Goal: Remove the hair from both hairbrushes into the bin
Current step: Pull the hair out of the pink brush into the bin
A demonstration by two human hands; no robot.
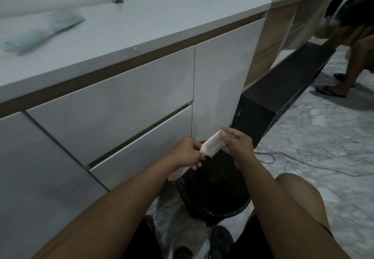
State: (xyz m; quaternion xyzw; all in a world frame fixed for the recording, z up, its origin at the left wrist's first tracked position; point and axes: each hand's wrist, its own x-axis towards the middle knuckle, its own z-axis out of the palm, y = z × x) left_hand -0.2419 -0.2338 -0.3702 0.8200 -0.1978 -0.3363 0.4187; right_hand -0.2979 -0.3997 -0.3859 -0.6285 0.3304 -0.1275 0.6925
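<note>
A pink hairbrush [212, 145] with pale bristles is held over a black bin [214, 190] lined with a dark bag. My left hand [187, 154] grips the brush by its handle, whose end sticks out below the hand. My right hand [237, 144] is at the head of the brush, fingers pinched at the tip and bristles. Whether hair is between those fingers is too fine to tell. A second, blurred teal hairbrush [40, 31] lies on the white countertop [141, 22] at the far left.
White cabinet drawers [113, 105] stand right behind the bin. A black plinth [283, 88] runs along the floor to the right. A cable [271, 156] trails over the marble floor. Another person's legs and sandals [332, 90] are at the far right.
</note>
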